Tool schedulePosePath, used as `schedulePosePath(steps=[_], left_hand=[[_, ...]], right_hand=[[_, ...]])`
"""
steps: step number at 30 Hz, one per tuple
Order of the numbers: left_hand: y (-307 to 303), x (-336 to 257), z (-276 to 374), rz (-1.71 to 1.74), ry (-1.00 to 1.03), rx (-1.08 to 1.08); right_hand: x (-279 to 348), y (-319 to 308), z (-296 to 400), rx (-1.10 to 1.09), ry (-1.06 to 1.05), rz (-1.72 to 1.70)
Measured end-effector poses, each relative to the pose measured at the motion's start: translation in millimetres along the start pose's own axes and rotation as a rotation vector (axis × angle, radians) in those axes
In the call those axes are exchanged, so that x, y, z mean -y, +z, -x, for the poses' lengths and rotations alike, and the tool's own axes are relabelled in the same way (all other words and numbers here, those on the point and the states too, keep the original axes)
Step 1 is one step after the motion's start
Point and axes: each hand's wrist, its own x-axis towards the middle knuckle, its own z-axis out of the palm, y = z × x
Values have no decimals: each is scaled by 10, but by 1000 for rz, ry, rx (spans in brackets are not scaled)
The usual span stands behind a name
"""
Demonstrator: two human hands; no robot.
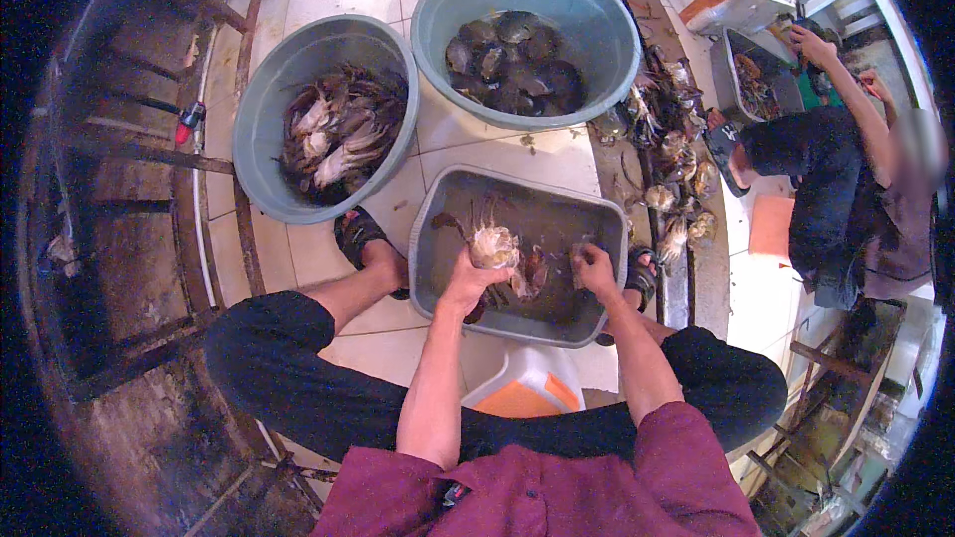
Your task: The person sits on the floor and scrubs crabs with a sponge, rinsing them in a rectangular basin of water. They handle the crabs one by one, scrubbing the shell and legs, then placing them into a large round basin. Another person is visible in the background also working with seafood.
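My left hand (470,283) grips a pale crab (494,246), its whitish side up and thin legs spread at the far side. It is above a grey rectangular tub (422,268) holding murky water. A reddish-brown crab piece (530,274) lies in the tub just right of that hand. Over the tub's right part, my right hand (597,268) has its fingers closed on a small grey-brown object (578,262), too blurred to name. Dark strands or legs show beneath my left hand, partly hidden by it.
A round tub (250,127) of crab pieces stands ahead left. Another round tub (623,67) holds dark rounded shells or crabs. Several crabs or pieces (677,156) line the floor channel to the right. Beyond, a seated person (806,164) works by a grey tub (720,74). An orange-and-white stool (522,388) is below me.
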Motion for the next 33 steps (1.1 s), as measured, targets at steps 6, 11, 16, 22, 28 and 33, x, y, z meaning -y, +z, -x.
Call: schedulePosePath(steps=[6, 11, 16, 22, 28, 33], left_hand=[[-471, 381, 33, -75, -163, -169], [-359, 329, 3, -14, -164, -92], [-379, 490, 28, -168, -108, -103], [-202, 292, 102, -78, -98, -124], [-192, 320, 115, -114, -115, -137], [-229, 277, 5, -141, -127, -31]], right_hand=[[1423, -4, 348, 475, 98, -718], [1728, 193, 705, 186, -882, 11], [1781, 171, 667, 150, -786, -15], [1591, 63, 638, 216, -662, 50], [1543, 4, 598, 208, -745, 121], [1863, 33, 663, 176, -947, -86]])
